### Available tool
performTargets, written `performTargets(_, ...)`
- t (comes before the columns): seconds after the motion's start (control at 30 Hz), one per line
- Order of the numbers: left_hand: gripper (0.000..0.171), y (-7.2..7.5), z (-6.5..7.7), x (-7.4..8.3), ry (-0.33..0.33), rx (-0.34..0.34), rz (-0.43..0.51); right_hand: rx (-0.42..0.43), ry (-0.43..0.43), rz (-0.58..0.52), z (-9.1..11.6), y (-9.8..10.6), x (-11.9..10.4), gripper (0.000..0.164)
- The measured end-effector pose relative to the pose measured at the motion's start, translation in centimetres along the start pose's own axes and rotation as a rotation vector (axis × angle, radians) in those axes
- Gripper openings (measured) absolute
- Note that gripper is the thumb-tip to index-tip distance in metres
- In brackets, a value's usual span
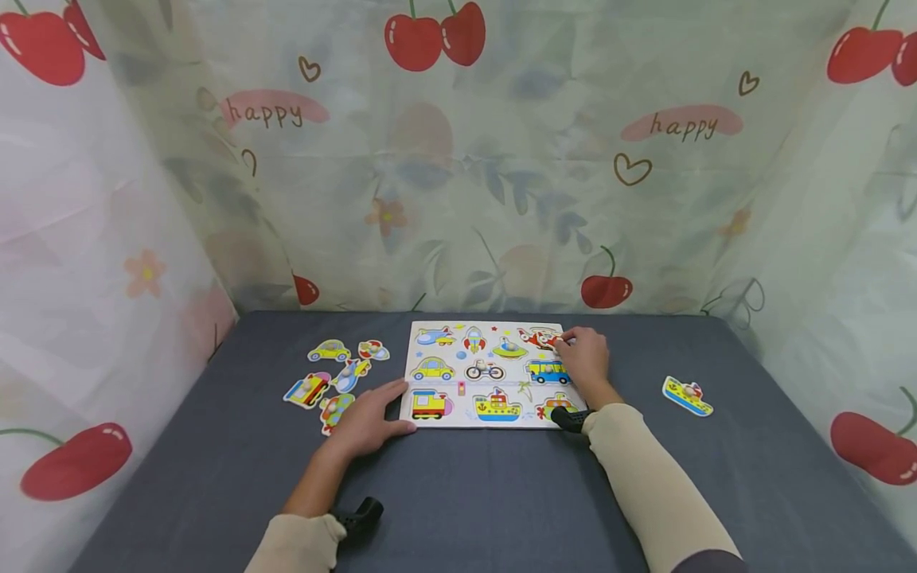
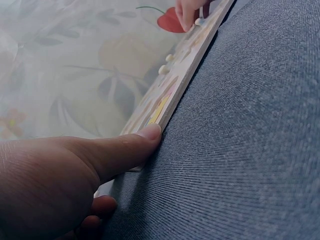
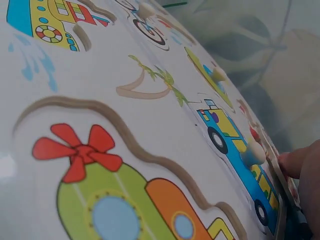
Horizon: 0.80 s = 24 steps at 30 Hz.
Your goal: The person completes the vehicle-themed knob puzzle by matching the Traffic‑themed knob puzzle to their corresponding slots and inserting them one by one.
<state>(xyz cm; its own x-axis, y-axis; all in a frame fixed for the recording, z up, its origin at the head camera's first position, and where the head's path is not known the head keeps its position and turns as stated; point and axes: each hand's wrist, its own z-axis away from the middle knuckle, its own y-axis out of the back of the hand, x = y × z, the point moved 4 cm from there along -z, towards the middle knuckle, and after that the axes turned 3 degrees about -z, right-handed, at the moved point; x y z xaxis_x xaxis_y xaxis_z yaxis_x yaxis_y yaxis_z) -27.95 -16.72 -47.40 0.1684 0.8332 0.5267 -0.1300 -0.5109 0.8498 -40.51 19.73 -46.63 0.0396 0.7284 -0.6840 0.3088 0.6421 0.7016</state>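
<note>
A white wooden puzzle board (image 1: 458, 328) with vehicle-shaped recesses lies on the table. My left hand (image 1: 367, 420) rests at its near left corner, the thumb (image 2: 142, 136) touching the front edge and the fingers spread along the left side. At the far right corner, my right hand (image 1: 587, 362) pinches the right end of a red and white puzzle piece (image 1: 536, 338) over its recess. Just nearer sits a knobbed blue bus piece (image 3: 245, 165). A bicycle piece (image 1: 485, 370) and a green flying saucer piece (image 1: 510, 348) also lie in the board.
Left of the board are loose pieces: a yellow car (image 1: 329, 350), a rocket (image 1: 373, 350), an airplane (image 1: 351, 375), a train (image 1: 308, 390) and a green submarine (image 1: 335, 411) beside my left hand. A ship piece (image 1: 688, 396) lies at the right. Patterned curtains (image 1: 458, 199) surround the dark tabletop (image 1: 487, 501).
</note>
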Motion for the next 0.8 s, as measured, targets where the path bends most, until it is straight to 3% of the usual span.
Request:
performTargets(0.47, 0.074, -0.1, 0.0, -0.1, -0.011, 0.001, -0.005, -0.009, 0.082, 0.076, 0.1, -1.2, -0.9, 0.016)
performTargets(0.8, 0.075, -0.1, 0.0, 0.1, -0.001, -0.004, -0.002, -0.024, 0.063, 0.074, -0.1, -1.8, -1.2, 0.014)
